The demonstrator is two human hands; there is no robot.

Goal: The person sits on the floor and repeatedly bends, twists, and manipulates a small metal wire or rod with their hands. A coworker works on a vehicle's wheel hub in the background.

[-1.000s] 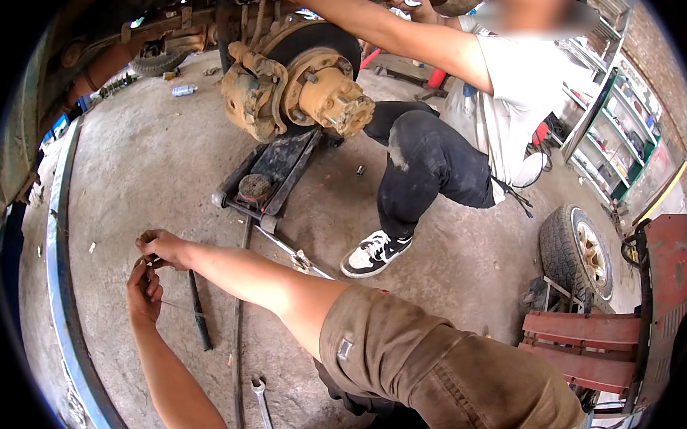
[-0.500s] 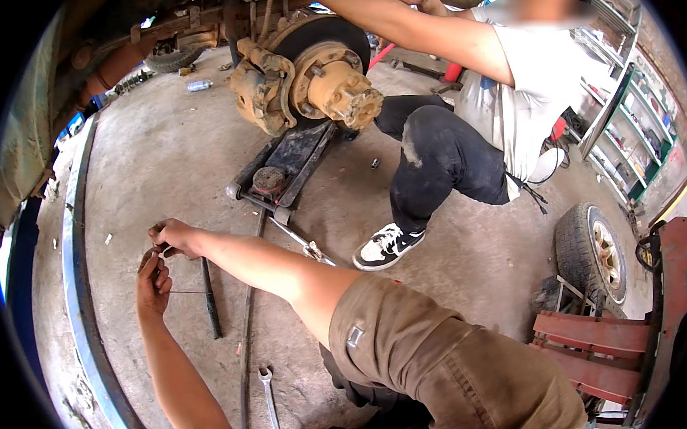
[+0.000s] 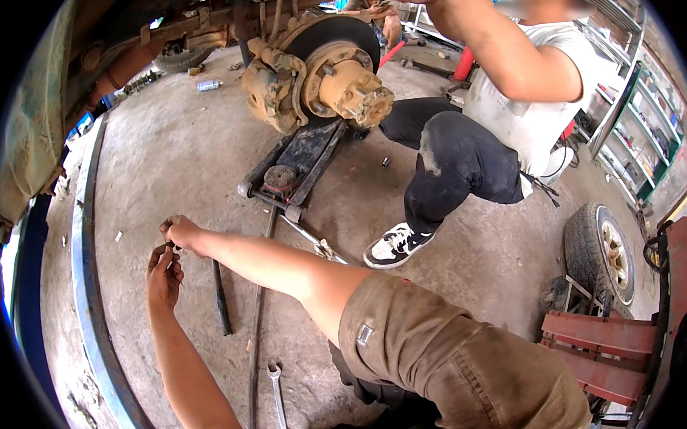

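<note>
My left hand is raised at the left over the concrete floor, fingers bent and pinched together. Just above it, my right hand reaches in from the right, also closed, its fingertips meeting those of the left. A small dark bit shows between the fingertips, too small to name. Below my right forearm lies a black bar-like handle on the floor. A long thin dark rod runs beside it, and a combination wrench lies nearer to me.
A floor jack stands under a rusty wheel hub with brake disc. A co-worker in a white shirt crouches to its right. A wheel lies at the right, by red metal beams. A metal rail edges the left.
The view has shifted slightly. My hands stay together; a thin strand that stuck out from the left hand no longer shows. The co-worker's arm has pulled back to the right.
</note>
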